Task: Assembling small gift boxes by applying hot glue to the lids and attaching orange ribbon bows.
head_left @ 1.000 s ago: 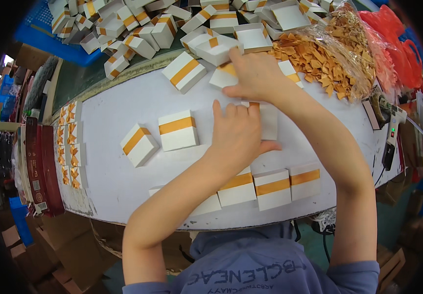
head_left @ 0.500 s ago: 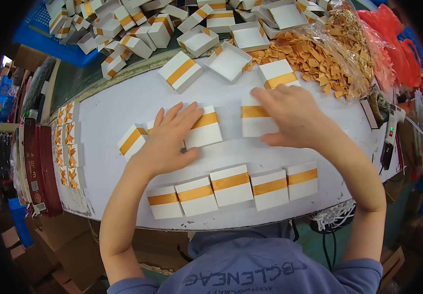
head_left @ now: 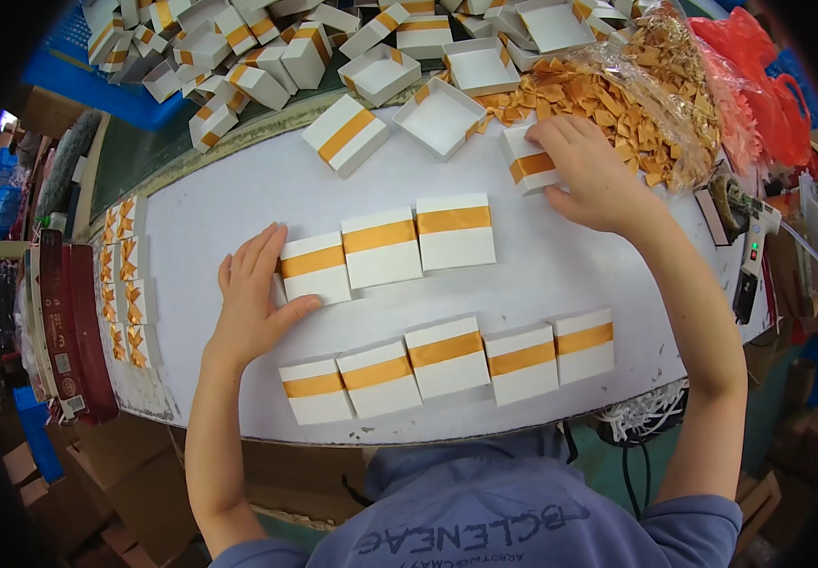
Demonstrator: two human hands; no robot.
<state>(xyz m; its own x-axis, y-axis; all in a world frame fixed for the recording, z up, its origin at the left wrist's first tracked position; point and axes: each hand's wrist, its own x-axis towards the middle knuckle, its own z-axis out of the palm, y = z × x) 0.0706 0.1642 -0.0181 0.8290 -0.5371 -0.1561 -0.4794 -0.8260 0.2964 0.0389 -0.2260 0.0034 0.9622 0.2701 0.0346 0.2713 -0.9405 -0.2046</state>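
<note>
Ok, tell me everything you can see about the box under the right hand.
The box is small, square and white, apparently cardboard, with an orange band across its lid. It lies closed and slightly tilted on the white table, beside the bag of orange bits. The right hand rests over its right side, fingers on its top edge.

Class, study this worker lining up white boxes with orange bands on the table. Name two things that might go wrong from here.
1. The right hand grips a banded box right beside the bag of orange bows; dragging it out may snag the plastic and spill bows.
2. The left hand presses against the leftmost box of the upper row; a push could knock that row of three crooked.
</note>
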